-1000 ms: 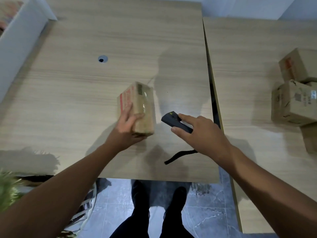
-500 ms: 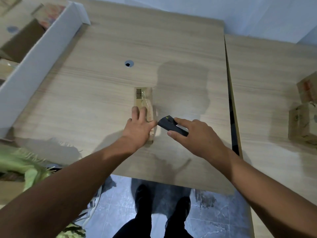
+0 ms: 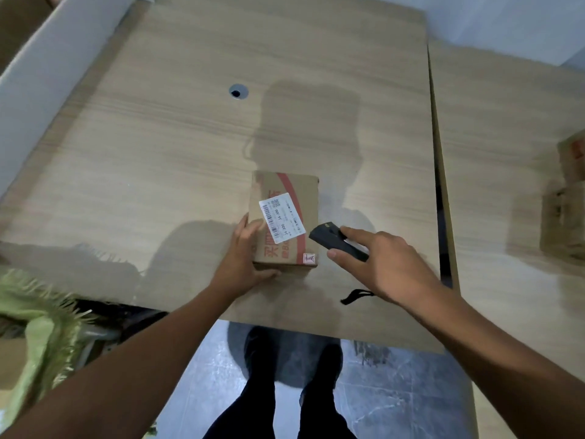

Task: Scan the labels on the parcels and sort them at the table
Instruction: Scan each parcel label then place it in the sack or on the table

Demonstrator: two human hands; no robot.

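Observation:
A small brown cardboard parcel (image 3: 294, 198) with red print lies flat near the front of the wooden table (image 3: 177, 153). Its white label (image 3: 281, 217) with a barcode faces up. My left hand (image 3: 243, 264) grips the parcel's near left corner, fingers along its side and thumb on the front edge. My right hand (image 3: 383, 264) holds a black handheld scanner (image 3: 335, 242) just right of the parcel, its head pointing at the label. A black strap (image 3: 354, 296) hangs from the scanner onto the table.
A white-walled bin (image 3: 53, 71) runs along the table's left edge. A second table (image 3: 512, 128) adjoins on the right, with blurred brown parcels (image 3: 566, 210) at its right edge. Green fringed material (image 3: 34, 318) sits at the lower left. My shoes (image 3: 294, 359) stand on grey tiles.
My left hand has turned the parcel from standing on its narrow side to lying flat, bringing the white label face up. The scanner stays beside it on the right.

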